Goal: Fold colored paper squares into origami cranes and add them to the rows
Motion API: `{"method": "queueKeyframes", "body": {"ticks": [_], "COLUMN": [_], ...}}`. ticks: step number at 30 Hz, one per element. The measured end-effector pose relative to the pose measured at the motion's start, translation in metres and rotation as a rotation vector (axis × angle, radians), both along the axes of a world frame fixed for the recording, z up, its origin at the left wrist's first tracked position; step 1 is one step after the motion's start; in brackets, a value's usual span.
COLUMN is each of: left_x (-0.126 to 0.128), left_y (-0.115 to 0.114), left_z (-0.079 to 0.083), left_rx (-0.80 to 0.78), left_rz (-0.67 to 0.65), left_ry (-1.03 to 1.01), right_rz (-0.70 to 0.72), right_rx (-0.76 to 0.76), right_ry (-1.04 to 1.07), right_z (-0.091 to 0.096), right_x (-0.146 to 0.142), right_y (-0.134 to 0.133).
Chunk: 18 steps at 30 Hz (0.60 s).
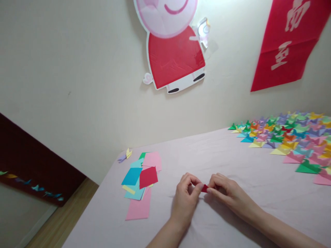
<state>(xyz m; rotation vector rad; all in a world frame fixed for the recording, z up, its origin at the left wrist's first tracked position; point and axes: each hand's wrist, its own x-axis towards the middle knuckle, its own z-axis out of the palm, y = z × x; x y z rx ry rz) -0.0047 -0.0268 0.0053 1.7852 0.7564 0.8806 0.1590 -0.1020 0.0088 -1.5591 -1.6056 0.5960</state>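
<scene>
A small folded piece of red paper [204,188] sits between my two hands, low over the pale pink tablecloth [232,155]. My left hand [186,196] pinches its left end with thumb and fingers closed. On its right end, my right hand [224,191] is closed too. Most of the paper is hidden by my fingertips. Just left of my hands lies a loose stack of flat coloured paper squares [141,179], with a red sheet on top.
Several folded paper cranes [289,137] in many colours cover the table's far right. Two small folded pieces [126,155] lie at the back left corner. The table's left edge drops to a wooden floor [64,220]. A cartoon cutout [173,44] and red banner [287,44] hang on the wall.
</scene>
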Motion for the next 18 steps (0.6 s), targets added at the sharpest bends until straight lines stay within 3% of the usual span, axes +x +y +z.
{"method": "queueKeyframes", "body": {"ticks": [9,18], "left_x": [0.0,0.0], "left_y": [-0.002,-0.006], "left_z": [0.002,0.006], "left_rx": [0.08,0.14], "left_rz": [-0.034,-0.028], "left_ry": [0.035,0.07], "right_rz": [-0.032,-0.026], "right_rx": [-0.025,-0.041], "right_ry": [0.157,0.213], "right_z": [-0.003,0.008], "right_x": [-0.003,-0.009], "right_y": [0.0,-0.003]}}
